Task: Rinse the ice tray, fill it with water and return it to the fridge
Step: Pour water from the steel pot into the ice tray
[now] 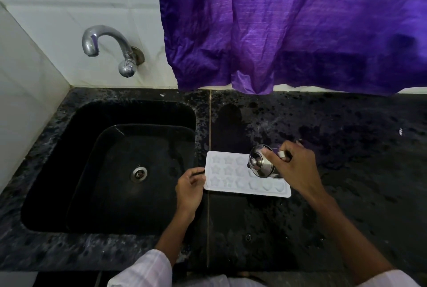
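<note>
In the head view, the ice tray [233,178] is seen lying flat on the dark counter [346,194], just right of the sink [69,125], its long axis running left to right; its left short edge appears to be pinched by the curled fingers of the left hand [189,188]; a steel vessel [261,162] is gripped in the right hand [298,168] and tilted over the tray's far right cells; filling is judged to be in hand; the tray is reached by both hands, the left being nearer the sink.
</note>
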`<act>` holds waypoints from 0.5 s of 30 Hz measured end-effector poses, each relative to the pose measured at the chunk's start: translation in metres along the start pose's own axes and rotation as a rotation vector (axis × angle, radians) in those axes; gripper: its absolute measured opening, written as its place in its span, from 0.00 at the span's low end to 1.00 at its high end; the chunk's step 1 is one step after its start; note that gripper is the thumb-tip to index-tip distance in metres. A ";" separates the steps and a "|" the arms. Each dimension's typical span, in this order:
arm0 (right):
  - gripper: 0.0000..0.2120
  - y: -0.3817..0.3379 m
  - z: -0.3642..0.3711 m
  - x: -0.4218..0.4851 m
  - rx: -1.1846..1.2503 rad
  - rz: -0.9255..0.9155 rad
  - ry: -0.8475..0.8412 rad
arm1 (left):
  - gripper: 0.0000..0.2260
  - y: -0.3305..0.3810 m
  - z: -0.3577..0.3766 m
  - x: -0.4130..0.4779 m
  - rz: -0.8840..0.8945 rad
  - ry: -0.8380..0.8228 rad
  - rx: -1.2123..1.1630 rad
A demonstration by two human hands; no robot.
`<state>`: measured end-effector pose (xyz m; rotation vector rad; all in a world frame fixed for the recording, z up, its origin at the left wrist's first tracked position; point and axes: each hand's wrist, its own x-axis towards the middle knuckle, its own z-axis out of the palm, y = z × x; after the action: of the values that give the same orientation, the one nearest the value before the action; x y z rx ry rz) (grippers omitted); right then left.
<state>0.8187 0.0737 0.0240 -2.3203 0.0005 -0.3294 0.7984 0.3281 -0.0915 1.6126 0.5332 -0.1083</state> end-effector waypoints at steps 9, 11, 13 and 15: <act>0.26 0.000 -0.003 -0.003 -0.019 -0.017 0.007 | 0.10 -0.001 0.001 -0.001 -0.006 0.010 -0.009; 0.26 0.001 -0.003 -0.004 -0.026 -0.020 0.005 | 0.10 -0.002 0.001 -0.001 -0.009 0.010 -0.009; 0.26 0.001 -0.003 -0.007 -0.032 -0.012 0.004 | 0.10 -0.002 0.001 -0.001 -0.008 0.011 -0.010; 0.26 0.001 -0.003 -0.009 -0.033 0.000 0.003 | 0.10 -0.002 0.001 -0.001 -0.006 0.011 -0.009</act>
<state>0.8089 0.0718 0.0236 -2.3526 0.0075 -0.3356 0.7972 0.3269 -0.0930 1.6038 0.5466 -0.1016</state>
